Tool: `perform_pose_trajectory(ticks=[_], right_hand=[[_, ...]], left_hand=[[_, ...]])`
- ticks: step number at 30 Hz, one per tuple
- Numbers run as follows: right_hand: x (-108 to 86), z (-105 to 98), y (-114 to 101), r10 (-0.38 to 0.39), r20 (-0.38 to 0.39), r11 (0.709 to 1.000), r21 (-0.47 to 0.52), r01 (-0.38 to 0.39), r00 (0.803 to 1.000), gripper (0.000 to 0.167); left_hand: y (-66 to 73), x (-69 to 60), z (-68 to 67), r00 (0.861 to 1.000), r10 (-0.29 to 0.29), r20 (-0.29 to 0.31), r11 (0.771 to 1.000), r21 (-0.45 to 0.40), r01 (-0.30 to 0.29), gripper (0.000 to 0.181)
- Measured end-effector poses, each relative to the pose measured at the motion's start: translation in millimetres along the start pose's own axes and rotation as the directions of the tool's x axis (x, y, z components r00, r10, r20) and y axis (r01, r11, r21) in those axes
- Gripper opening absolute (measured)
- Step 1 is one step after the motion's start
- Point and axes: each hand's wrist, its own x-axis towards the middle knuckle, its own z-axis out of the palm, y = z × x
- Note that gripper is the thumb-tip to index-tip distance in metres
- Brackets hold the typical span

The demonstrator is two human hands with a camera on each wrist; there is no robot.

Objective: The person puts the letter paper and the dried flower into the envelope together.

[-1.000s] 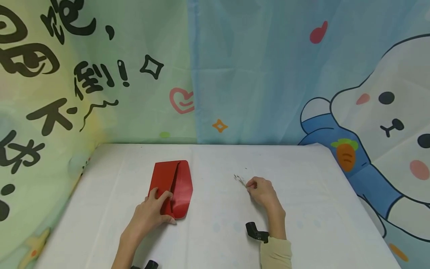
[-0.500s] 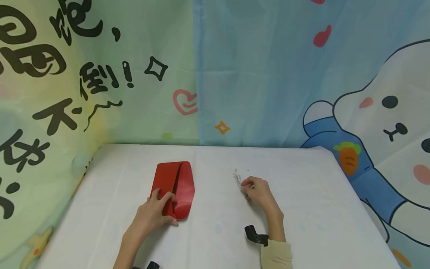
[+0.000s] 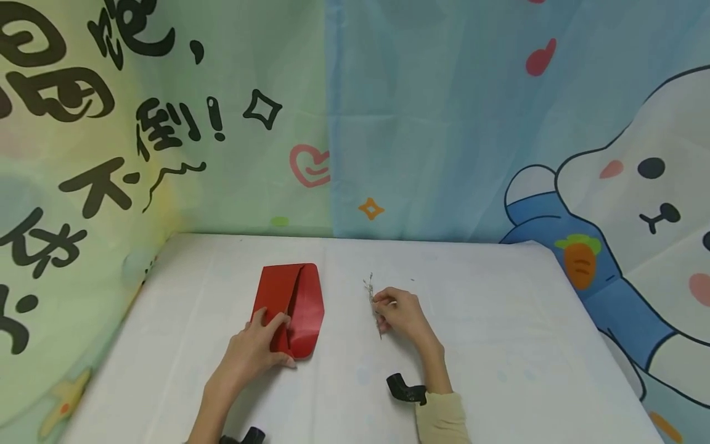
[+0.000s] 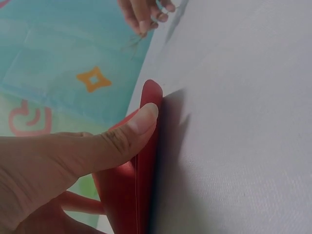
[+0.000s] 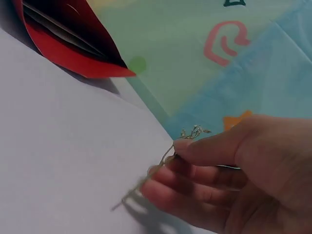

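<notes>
A red envelope (image 3: 277, 290) lies on the white table with its flap side to the right; in the right wrist view its mouth (image 5: 73, 39) gapes, with something pale inside. My left hand (image 3: 249, 351) grips its near end, and in the left wrist view the thumb of that hand (image 4: 73, 156) presses on the red edge (image 4: 146, 175). To the right of the envelope, my right hand (image 3: 405, 314) pinches a thin sprig of dried stems (image 3: 371, 290). In the right wrist view the sprig (image 5: 158, 168) runs between thumb and fingers of the right hand (image 5: 219, 170), small buds at its upper end.
A white cloth (image 3: 499, 320) covers the table. Behind it hangs a printed curtain (image 3: 421, 123) with dark lettering, a heart and a white cartoon animal. Black wrist mounts are at the right wrist (image 3: 406, 390) and the left wrist (image 3: 246, 436).
My right hand has moved left toward the envelope, and the sprig in it has turned from slanting to nearly upright in the head view. The left hand keeps its grip on the envelope.
</notes>
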Motion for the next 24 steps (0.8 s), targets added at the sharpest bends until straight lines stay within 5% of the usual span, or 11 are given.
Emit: perform_pose_trajectory(ticks=[10,24], right_hand=[[2.2,29,-18,-0.087,0.062,0.984,0.161,0.076,0.994,0.011],[8.9,57,-35,-0.097,0.143,0.961,0.27,0.056,0.985,0.016]], left_hand=[[0.8,1.4,1.5,1.0,-0.007,-0.003,1.0,-0.001,0.007,0.07],[1.2,2.3,2.8,1.0,-0.029,-0.005,1.0,-0.006,0.029,0.069]])
